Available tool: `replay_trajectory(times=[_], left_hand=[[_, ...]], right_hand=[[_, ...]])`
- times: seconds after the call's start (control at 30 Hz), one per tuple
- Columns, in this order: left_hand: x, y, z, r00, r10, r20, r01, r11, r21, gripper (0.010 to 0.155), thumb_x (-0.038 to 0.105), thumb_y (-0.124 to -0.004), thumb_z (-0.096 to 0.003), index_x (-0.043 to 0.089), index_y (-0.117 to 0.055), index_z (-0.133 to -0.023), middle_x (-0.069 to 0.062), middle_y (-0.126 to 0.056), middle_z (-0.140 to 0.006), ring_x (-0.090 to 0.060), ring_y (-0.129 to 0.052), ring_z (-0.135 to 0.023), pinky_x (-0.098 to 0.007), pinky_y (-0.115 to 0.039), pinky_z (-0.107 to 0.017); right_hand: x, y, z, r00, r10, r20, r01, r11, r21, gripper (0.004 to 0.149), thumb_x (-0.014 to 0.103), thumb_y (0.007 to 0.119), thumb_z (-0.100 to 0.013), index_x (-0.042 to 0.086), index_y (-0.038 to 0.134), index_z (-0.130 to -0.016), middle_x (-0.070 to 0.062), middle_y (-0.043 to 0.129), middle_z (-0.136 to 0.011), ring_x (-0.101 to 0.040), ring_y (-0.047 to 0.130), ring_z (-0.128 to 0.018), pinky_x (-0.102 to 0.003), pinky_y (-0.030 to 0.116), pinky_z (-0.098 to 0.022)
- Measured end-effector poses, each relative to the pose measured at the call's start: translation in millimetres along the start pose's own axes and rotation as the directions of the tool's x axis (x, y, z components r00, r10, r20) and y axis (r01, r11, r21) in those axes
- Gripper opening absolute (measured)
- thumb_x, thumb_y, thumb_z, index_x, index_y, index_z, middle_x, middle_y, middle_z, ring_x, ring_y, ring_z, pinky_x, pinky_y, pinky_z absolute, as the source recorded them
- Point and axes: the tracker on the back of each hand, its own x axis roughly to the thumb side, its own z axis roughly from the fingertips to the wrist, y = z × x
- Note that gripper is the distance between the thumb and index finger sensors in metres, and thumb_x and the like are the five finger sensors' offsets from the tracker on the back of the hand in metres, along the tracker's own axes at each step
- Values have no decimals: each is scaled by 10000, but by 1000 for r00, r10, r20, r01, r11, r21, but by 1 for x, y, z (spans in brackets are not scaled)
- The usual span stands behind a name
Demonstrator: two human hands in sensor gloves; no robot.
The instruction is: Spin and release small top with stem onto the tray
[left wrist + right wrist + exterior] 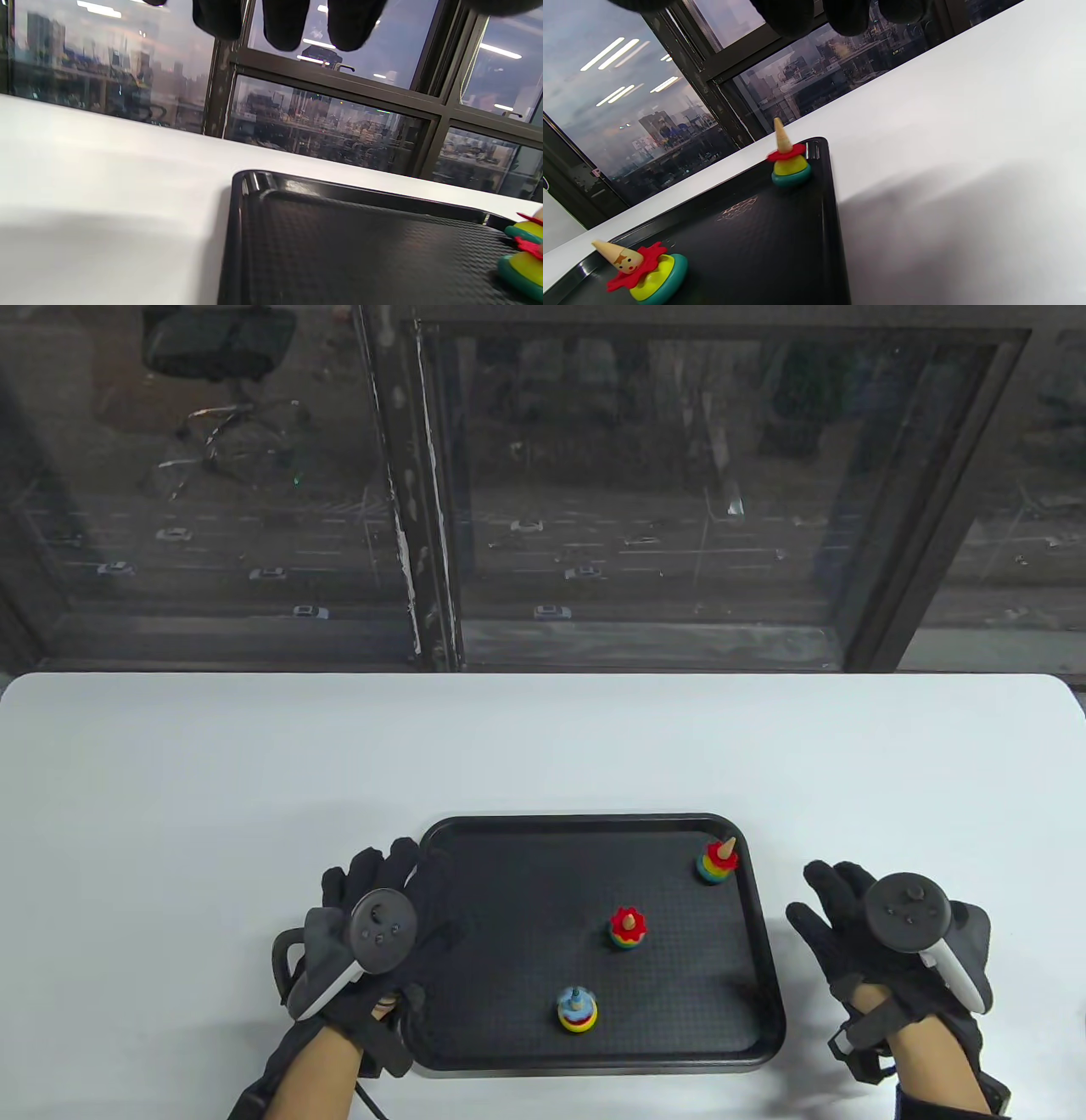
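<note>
The top with the cone stem (718, 860) stood in the tray's far right corner, its pale wooden stem pointing up and leaning slightly, red collar blurred over yellow and teal rings; a second clown-faced top (628, 929) lay tipped near the middle, stem slanting up to the left in the right wrist view, and a blue-stemmed top (576, 1009) stood upright toward the near edge. The black plastic tray (526, 836) had a woven-textured floor and glossy rounded rim, resting on the white table (212, 780). The left hand (373, 912) rested at the tray's left rim and the right hand (857, 916) lay apart to its right, both with fingers relaxed, grasping nothing.
</note>
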Motion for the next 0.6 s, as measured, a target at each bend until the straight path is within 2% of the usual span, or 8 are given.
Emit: replay_trajectory(times=[0.13, 0.6], left_hand=[[-5, -1, 0, 999, 42, -8, -42, 999, -15, 833, 787, -545, -328, 509, -475, -1111, 100, -376, -1311, -355, -372, -1218, -643, -358, -857], [-4, -5, 2, 999, 47, 18, -46, 997, -64, 843, 789, -510, -327, 505, -443, -1118, 92, -325, -1315, -374, -282, -1212, -653, -291, -840]], right_hand=[[1, 0, 1, 1000, 1, 8, -1, 1000, -5, 766, 674, 506, -429, 308, 407, -1095, -116, 334, -1147, -444, 387, -1055, -684, 302, -703], [-1, 5, 0, 1000, 4, 8, -4, 999, 36, 758, 674, 505, -430, 317, 421, -1094, -109, 332, -1152, -439, 363, -1065, -685, 287, -705]])
